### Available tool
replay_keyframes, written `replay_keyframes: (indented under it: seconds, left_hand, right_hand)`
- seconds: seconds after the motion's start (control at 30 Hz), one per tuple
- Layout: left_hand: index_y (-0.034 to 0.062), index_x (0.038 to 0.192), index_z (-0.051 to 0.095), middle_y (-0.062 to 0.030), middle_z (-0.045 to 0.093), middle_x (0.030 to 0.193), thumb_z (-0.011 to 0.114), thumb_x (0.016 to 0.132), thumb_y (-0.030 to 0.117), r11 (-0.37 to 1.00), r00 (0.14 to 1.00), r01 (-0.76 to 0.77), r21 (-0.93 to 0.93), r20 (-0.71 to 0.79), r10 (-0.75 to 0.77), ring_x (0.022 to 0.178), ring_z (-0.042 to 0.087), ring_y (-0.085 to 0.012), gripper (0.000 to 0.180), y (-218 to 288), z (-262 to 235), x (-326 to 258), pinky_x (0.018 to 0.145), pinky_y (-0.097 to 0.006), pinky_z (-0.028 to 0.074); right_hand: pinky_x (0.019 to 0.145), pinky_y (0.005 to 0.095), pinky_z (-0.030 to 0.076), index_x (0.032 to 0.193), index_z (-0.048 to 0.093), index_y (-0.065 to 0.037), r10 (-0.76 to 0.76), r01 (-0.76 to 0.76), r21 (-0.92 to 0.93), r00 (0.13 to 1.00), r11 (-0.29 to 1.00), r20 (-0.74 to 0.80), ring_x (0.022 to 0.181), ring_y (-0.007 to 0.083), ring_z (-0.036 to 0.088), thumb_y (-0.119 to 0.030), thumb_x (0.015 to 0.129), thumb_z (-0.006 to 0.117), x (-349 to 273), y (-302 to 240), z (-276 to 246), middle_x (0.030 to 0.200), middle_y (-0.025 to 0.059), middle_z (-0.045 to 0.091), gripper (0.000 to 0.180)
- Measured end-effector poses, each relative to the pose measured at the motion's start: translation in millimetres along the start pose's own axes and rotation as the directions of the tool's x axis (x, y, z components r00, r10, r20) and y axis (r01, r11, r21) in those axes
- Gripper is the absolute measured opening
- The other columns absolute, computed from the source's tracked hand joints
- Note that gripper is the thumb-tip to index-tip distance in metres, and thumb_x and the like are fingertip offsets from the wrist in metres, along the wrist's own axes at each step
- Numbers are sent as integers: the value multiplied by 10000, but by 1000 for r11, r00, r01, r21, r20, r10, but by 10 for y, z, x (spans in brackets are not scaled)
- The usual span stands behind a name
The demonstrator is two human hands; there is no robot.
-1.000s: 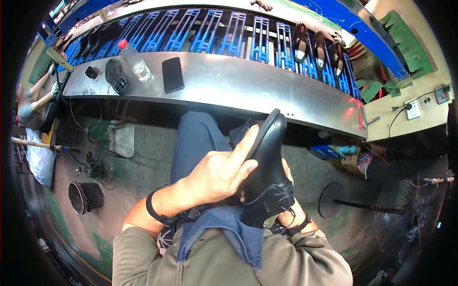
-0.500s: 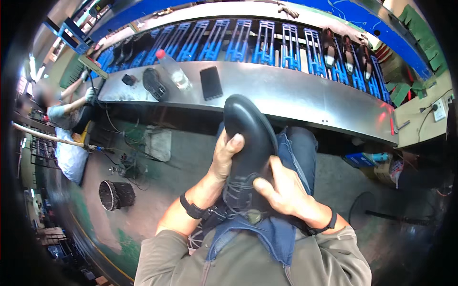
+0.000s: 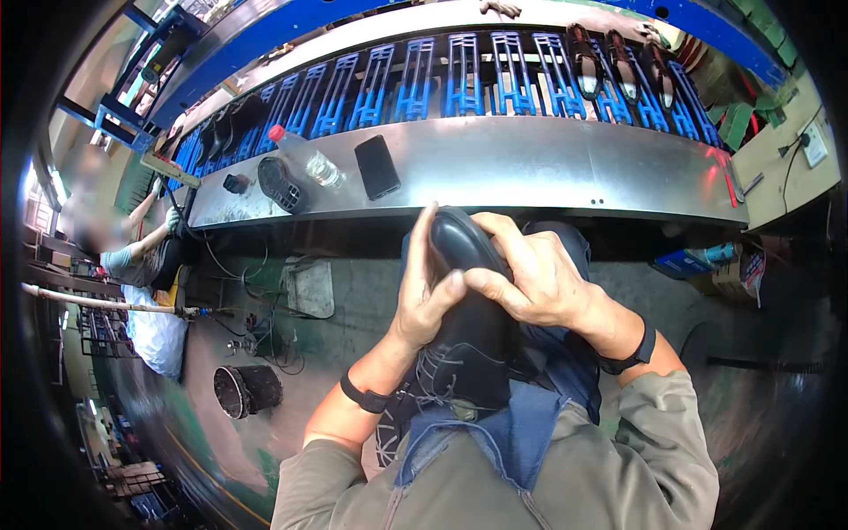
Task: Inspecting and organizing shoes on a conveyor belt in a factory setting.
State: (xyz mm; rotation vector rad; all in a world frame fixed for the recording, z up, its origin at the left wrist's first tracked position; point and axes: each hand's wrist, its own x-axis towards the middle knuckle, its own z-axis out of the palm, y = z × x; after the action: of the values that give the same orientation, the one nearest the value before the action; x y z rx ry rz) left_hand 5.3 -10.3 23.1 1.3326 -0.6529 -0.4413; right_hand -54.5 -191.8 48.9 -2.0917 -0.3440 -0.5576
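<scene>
Shoe (image 3: 477,322), black and laced, is gripped by left hand (image 3: 420,300) and right hand (image 3: 548,278) | right is moved up | toe (image 3: 454,238) is held both sides

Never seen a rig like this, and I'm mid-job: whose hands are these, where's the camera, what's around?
No machine arm here: a person works bare-handed. The wide fisheye camera is worn on their head, looking down, so straight edges bend; picture left is their left. The left hand and right hand hold a black laced shoe, toe pointing away from the body. On the metal ledge beyond are a black phone, a red-capped clear bottle, a dark sole and a small dark item I can't identify.
</scene>
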Motion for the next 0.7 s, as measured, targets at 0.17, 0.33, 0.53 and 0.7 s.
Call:
replay_keyframes:
  seconds: [0.17, 0.33, 0.53, 0.7]
  left_hand:
    - [-4, 1582, 188, -192, 445, 1402, 467, 1029, 559, 944, 997, -48, 327, -42, 65, 1347, 411, -261, 837, 215, 83, 133, 1149, -399, 296]
    - [37, 1571, 243, -124, 506, 1265, 492, 1032, 517, 959, 999, 28, 282, -29, -20, 1191, 475, -206, 764, 354, 136, 157, 1094, -375, 338]
    - [23, 1531, 299, -122, 484, 1312, 544, 998, 473, 988, 998, 55, 145, -33, -51, 1218, 450, -198, 739, 348, 133, 138, 1112, -372, 318]
    - [15, 1519, 306, -146, 454, 1353, 540, 992, 473, 990, 995, 75, 119, -78, -66, 1251, 434, -212, 736, 226, 125, 111, 1112, -369, 321]
  right_hand:
    - [494, 424, 497, 1234, 513, 27, 71, -62, -100, 994, 993, 84, 549, 379, 651, -406, 944, 677, 31, -89, -137, 679, 173, 648, 547]
    - [439, 406, 422, 1167, 556, 15, -82, 83, -25, 996, 996, 25, 467, 323, 590, -215, 964, 646, 106, -23, -147, 538, 122, 544, 319]
    - [539, 359, 463, 1120, 595, 44, -9, -25, 438, 997, 898, 76, 559, 276, 623, -123, 1000, 535, 159, 83, -188, 663, 137, 582, 214]
    - [472, 402, 458, 1028, 590, 37, -129, 124, 126, 991, 984, 35, 538, 304, 618, -131, 962, 589, 158, 12, -65, 630, 115, 556, 180]
